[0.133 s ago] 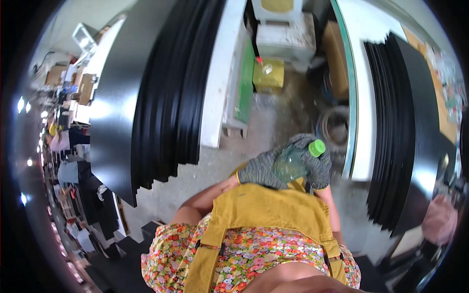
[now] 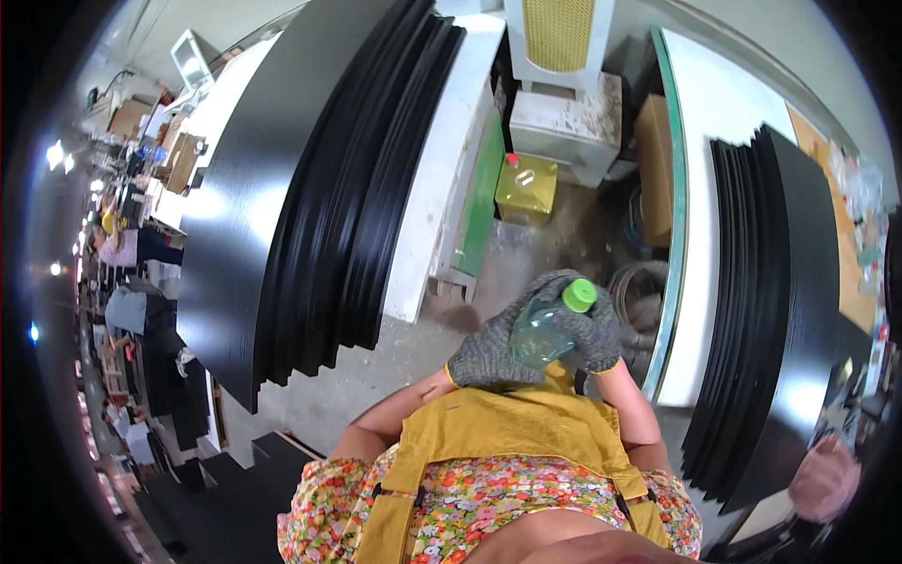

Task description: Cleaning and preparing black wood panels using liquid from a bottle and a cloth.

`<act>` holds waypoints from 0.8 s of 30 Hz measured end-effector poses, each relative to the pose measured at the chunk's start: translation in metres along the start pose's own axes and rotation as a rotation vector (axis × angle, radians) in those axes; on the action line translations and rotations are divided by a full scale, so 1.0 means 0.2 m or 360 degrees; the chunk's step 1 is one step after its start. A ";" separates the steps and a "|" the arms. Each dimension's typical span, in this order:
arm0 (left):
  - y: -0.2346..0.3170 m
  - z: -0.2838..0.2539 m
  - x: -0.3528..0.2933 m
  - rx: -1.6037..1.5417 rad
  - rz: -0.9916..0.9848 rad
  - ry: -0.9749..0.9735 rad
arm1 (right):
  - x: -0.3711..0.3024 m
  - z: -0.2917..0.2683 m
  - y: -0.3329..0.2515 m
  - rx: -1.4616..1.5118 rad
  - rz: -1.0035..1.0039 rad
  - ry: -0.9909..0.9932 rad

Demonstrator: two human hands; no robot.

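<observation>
A clear, greenish plastic bottle (image 2: 539,335) with a bright green cap (image 2: 579,295) is held in front of my apron, tilted with its cap up and to the right. Wrapped round the bottle's left and far side is my left hand (image 2: 493,346), in a grey knitted glove with a yellow cuff. My right hand (image 2: 598,340), gloved alike, closes on the bottle's right side just below the cap. The cap stays uncovered, while some of the fingers are hidden behind the bottle.
Black boards (image 2: 315,216) lie stacked on a white bench at left, and another black stack (image 2: 766,310) lies on the right-hand table (image 2: 693,282). Ahead stand a yellow square can (image 2: 526,192), a stained white box (image 2: 568,122) and a cardboard box (image 2: 655,169). A person (image 2: 117,246) stands far left.
Both hands and the bottle have shifted a little left in the view. The benches and stacks sit lower in the picture, as the view has tilted up. My grip looks the same.
</observation>
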State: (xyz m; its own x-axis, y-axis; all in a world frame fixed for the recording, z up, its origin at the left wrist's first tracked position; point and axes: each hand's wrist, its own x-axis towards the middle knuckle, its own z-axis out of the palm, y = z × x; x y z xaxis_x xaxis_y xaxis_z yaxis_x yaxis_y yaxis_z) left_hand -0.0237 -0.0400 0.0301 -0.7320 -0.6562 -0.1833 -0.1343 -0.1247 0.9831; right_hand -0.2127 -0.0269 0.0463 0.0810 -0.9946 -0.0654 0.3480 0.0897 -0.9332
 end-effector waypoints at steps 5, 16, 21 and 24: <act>0.13 -0.13 0.18 0.0033 0.0450 0.0868 | 0.46 0.07 -0.04 -0.0019 0.0115 -0.0585; 0.12 -0.72 0.25 -0.0592 0.0453 0.1224 | 1.40 -0.29 0.06 0.0404 0.0083 -0.0169; 0.27 -0.83 0.26 -0.0628 0.0643 0.1565 | 1.77 -0.15 -0.26 0.0057 -0.0147 0.0147; 0.37 -0.84 0.39 -0.0704 0.0822 0.1697 | 2.13 -0.30 -0.40 -0.0119 -0.0327 0.0255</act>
State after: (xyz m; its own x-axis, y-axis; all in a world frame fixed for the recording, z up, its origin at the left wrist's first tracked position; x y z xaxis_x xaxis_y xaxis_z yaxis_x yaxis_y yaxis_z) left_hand 0.0224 -0.2253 0.0890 0.2958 -0.9493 0.1064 0.3909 0.2219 0.8933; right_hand -0.2628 -0.4601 0.0725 -0.1349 -0.9878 0.0784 0.2713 -0.1129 -0.9559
